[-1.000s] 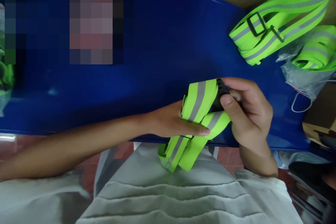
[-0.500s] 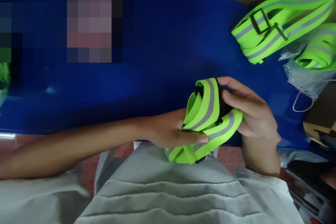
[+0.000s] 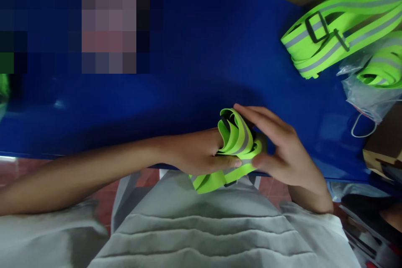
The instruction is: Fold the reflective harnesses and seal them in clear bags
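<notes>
At the lower centre of the frame, the left hand (image 3: 201, 155) and right hand (image 3: 276, 155) hold one neon-green reflective strap with grey stripe (image 3: 234, 142), fingers closed around it. It looks mostly folded; a loose end hangs below. Two more folded straps (image 3: 333, 29) lie on the blue worktop (image 3: 188, 71) at upper right, one in a clear plastic bag (image 3: 370, 92).

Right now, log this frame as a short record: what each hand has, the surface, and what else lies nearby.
left hand: left hand clasps the folded neon strap from the left, thumb along its lower edge
right hand: right hand presses the same bundle from the right, fingers spread over its top
strap state: neon yellow with grey stripe, bunched in loops, an end hanging below the table edge
surface: blue table
nearby: loose strap with black buckle at far right; bagged strap beside it
</notes>
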Motion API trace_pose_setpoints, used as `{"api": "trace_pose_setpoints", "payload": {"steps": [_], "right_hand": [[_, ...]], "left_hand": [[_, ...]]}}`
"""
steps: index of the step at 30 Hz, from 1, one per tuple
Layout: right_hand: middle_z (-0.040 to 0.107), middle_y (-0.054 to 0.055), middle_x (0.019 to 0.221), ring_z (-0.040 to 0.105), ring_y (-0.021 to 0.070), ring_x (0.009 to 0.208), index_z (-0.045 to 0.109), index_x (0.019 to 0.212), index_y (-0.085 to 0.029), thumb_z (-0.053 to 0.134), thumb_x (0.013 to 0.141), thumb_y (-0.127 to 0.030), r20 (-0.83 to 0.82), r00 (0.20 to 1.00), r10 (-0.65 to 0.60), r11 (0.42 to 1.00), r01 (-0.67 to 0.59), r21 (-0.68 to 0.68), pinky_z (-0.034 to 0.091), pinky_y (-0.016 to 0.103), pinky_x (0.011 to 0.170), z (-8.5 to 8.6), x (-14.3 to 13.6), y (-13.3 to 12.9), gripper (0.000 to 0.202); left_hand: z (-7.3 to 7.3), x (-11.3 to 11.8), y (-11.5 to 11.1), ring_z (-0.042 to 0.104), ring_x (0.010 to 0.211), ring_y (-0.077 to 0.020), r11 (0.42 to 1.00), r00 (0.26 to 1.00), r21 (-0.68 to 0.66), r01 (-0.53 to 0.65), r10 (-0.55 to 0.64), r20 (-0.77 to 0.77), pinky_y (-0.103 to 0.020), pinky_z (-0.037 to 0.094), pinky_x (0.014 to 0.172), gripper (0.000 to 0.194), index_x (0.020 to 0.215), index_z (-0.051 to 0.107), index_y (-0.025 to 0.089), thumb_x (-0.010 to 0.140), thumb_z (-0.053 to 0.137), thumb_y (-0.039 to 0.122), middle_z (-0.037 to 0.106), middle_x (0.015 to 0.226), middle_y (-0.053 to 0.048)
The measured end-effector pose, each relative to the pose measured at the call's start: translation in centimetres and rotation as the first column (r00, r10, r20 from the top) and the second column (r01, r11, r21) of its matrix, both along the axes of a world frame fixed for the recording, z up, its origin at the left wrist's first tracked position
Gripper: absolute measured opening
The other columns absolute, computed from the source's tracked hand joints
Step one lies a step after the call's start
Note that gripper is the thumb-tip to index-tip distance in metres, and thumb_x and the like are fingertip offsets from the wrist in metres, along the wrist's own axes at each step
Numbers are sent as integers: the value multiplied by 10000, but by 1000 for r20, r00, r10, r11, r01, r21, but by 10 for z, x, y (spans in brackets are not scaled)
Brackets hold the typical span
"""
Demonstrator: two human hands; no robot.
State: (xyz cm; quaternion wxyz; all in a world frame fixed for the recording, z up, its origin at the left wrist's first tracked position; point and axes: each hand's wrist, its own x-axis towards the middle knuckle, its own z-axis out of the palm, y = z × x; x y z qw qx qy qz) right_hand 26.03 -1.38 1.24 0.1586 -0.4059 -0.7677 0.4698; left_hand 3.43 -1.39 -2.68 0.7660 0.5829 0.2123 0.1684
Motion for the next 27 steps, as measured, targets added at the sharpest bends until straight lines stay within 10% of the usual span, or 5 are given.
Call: {"api": "trace_pose_setpoints", "payload": {"steps": [10,21,27], "right_hand": [[790,39,1234,768,229,1066,705,1349,-277,757,962,-318,-29,989,-144,989,143,-32,621,353,974,-1,-9,-3,393],[639,-28,645,552,115,518,747,835,-210,761,944,-462,-37,951,-307,881,269,-389,415,241,445,3,-5,7,274],[632,-14,703,532,126,580,737,872,-226,739,960,-467,20,956,-291,929,288,-235,417,256,488,7,2,2,257]], "left_hand": [[-6,8,-3,675,823,-165,904,998,-426,15,11,59,-271,540,727,208,954,677,156,867,769,321,723,887,-27],[-11,15,-14,717,820,-164,745,981,-653,138,-11,195,-286,586,771,294,1001,734,159,825,870,351,773,927,-41],[-15,11,-6,696,885,-132,795,977,-586,158,-39,211,-231,568,830,350,989,760,188,700,955,221,766,942,23]]}}
